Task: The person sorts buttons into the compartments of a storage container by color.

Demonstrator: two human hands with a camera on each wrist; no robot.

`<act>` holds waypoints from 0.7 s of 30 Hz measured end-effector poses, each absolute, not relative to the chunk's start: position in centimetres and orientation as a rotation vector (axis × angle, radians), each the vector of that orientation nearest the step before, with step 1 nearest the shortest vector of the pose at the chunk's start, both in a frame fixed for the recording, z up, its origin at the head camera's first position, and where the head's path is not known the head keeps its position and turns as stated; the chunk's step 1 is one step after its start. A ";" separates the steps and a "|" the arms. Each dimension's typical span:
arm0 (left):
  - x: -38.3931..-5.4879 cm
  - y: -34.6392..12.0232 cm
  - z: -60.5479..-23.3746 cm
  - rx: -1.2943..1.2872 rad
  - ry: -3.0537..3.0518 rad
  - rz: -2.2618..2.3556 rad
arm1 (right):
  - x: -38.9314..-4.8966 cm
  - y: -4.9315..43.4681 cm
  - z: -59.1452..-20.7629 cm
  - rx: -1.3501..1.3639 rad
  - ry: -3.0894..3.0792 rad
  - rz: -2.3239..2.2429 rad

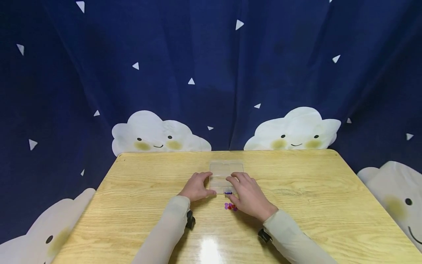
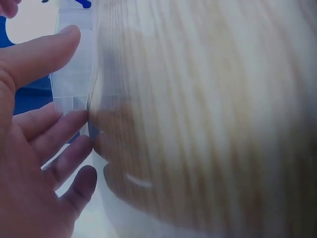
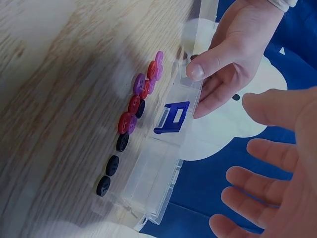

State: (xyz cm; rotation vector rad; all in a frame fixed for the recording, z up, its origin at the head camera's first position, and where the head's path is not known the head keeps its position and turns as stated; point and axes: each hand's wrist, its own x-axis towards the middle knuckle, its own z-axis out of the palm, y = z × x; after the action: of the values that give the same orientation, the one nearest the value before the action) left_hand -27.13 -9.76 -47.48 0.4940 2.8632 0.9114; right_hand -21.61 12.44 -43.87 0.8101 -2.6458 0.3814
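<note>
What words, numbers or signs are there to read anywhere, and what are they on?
None that I can read.
The dark blue curtain has only white triangles and smiling clouds, no letters.
The clear box, its blue latch and the table show no writing.
The buttons and black wrist straps are too small to tell if anything is printed on them.
</note>
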 end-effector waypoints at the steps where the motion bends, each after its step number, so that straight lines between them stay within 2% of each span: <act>1: -27.1 -9.8 -47.5 0.495 2.859 0.913 | -21.6 12.5 -43.9 0.812 -2.646 0.380; 21: -27.2 -10.2 -47.7 0.455 2.716 1.069 | -21.6 13.9 -43.9 0.766 -2.681 0.383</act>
State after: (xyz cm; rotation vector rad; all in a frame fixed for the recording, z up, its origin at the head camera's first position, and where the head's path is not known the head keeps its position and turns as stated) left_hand -27.20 -10.23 -47.66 0.4553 2.7160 1.0692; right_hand -21.61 13.91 -43.89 0.7663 -2.6809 0.3830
